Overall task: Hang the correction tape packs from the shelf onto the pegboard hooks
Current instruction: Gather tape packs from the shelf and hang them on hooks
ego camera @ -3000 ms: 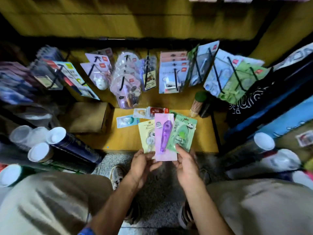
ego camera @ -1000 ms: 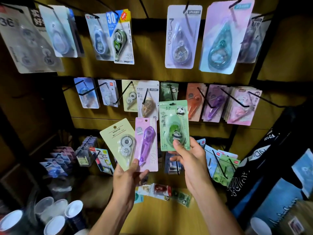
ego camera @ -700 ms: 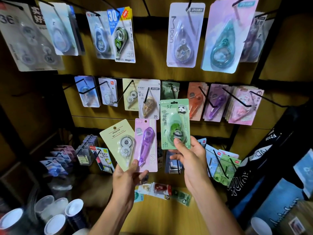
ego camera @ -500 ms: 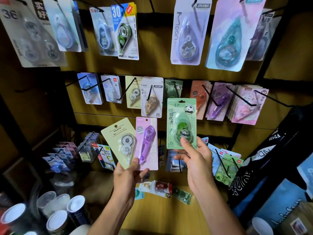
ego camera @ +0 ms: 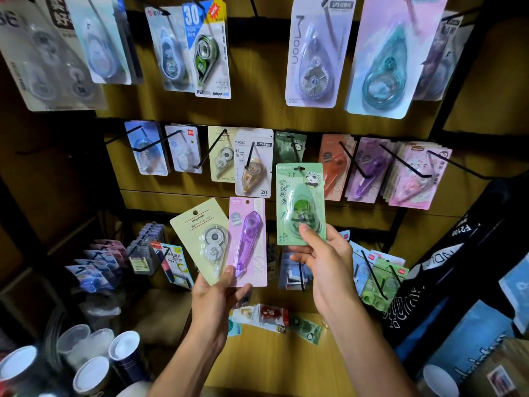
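The top row of hanging packs is cut off by the upper edge of the view, so their hooks and headers are mostly out of sight, and the big grey pack at far left [ego camera: 43,61] is blurred past reading. The fingers of both hands are hidden behind the cards they hold; only thumbs show on the fronts.

The right hand [ego camera: 326,262] pinches the green panda pack [ego camera: 300,203] by its lower edge, thumb on the front, and holds it upright in front of the middle row of the pegboard [ego camera: 257,110]. Its top overlaps a darker green pack [ego camera: 289,147] already hanging on a hook there — whether the raised pack's hang hole touches that hook is hard to say from this angle.

The left hand [ego camera: 217,299] grips two packs fanned apart by their bottom corners: a pale yellow pack [ego camera: 197,233] tilted left and a pink pack with a purple dispenser [ego camera: 249,242] beside it, nearly upright, the two overlapping near the thumb.

Below the hands, a few more loose packs [ego camera: 272,316] lie flat on the wooden shelf [ego camera: 272,362], partly covered by the left hand. Black wire hooks [ego camera: 355,164] jut out across the orange and purple packs to the right. White-capped tubes [ego camera: 91,365] crowd the lower left corner, and a dark bag with white lettering [ego camera: 446,265] — partly cut off — fills the right side.
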{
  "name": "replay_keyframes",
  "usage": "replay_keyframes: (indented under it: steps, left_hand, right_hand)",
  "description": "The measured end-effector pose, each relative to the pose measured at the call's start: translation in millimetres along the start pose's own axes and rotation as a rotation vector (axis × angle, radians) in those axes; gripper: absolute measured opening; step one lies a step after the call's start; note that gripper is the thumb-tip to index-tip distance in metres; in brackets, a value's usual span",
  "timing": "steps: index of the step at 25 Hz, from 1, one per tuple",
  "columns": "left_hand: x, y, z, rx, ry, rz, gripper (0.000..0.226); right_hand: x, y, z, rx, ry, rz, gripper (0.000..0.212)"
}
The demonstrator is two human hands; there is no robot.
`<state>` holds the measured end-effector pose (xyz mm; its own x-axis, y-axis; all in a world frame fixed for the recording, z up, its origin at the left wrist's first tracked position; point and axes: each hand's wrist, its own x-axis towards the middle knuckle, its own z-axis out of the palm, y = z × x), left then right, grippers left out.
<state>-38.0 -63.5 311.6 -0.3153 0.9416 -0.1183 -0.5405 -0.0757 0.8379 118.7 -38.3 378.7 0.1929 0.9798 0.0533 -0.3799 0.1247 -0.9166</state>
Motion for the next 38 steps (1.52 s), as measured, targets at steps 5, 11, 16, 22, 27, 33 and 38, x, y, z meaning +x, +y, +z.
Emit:
replay_keyframes:
  steps: [5, 11, 16, 22, 27, 33, 38]
  left_hand:
    - [15, 1, -1, -0.003, 0.009, 0.001, 0.031]
    - [34, 12, -11, 0.006, 0.016, 0.001, 0.027]
    - [37, 9, -19, 0.012, 0.007, -0.001, 0.031]
    - [12, -3, -5, 0.050, -0.029, -0.042, 0.026]
    - [-7, -12, 12, 0.101, -0.098, -0.081, 0.024]
    - [-18, -25, 43, 0.139, -0.157, -0.114, 0.024]
    - [-29, -37, 71, 0.163, -0.215, -0.126, 0.018]
  right_hand:
    - [71, 2, 28, 0.006, 0.119, 0.136, 0.033]
    - [184, 5, 57, -0.052, 0.195, 0.228, 0.023]
    - [168, 34, 55, -0.123, 0.155, 0.380, 0.050]
    - [24, 50, 14, -0.218, -0.249, 0.327, 0.008]
    - [7, 37, -30, -0.190, -0.090, 0.142, 0.019]
    - [11, -32, -102, -0.152, 0.161, -0.274, 0.016]
    - [20, -61, -145, -0.204, 0.302, -0.350, 0.019]
